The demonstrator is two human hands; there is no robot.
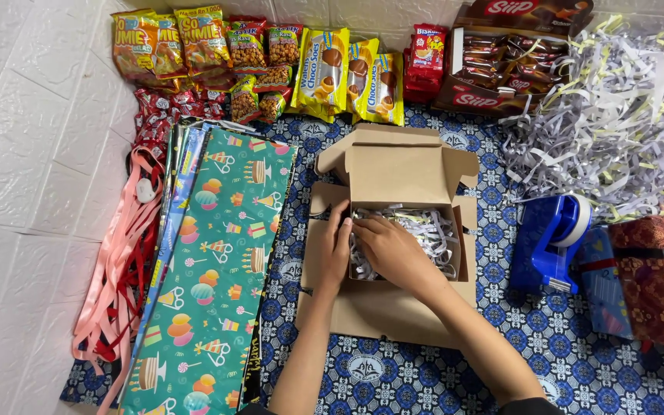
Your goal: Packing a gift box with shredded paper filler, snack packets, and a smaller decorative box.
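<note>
An open brown cardboard box [397,165] sits on a blue patterned cloth, its lid flap standing up at the back. Shredded white paper [439,230] fills its inside. My left hand [334,247] grips the box's left wall, fingers curled over the edge. My right hand [393,250] lies inside the box, pressing down on the shredded paper. A flat sheet of brown cardboard [382,311] lies under the box.
Rolls of patterned gift wrap [213,269] and pink ribbons [121,261] lie at left. Snack packets [270,61] and a chocolate carton [501,65] line the back. A heap of shredded paper [616,107], a blue tape dispenser [551,238] and a wrapped parcel [659,277] sit at right.
</note>
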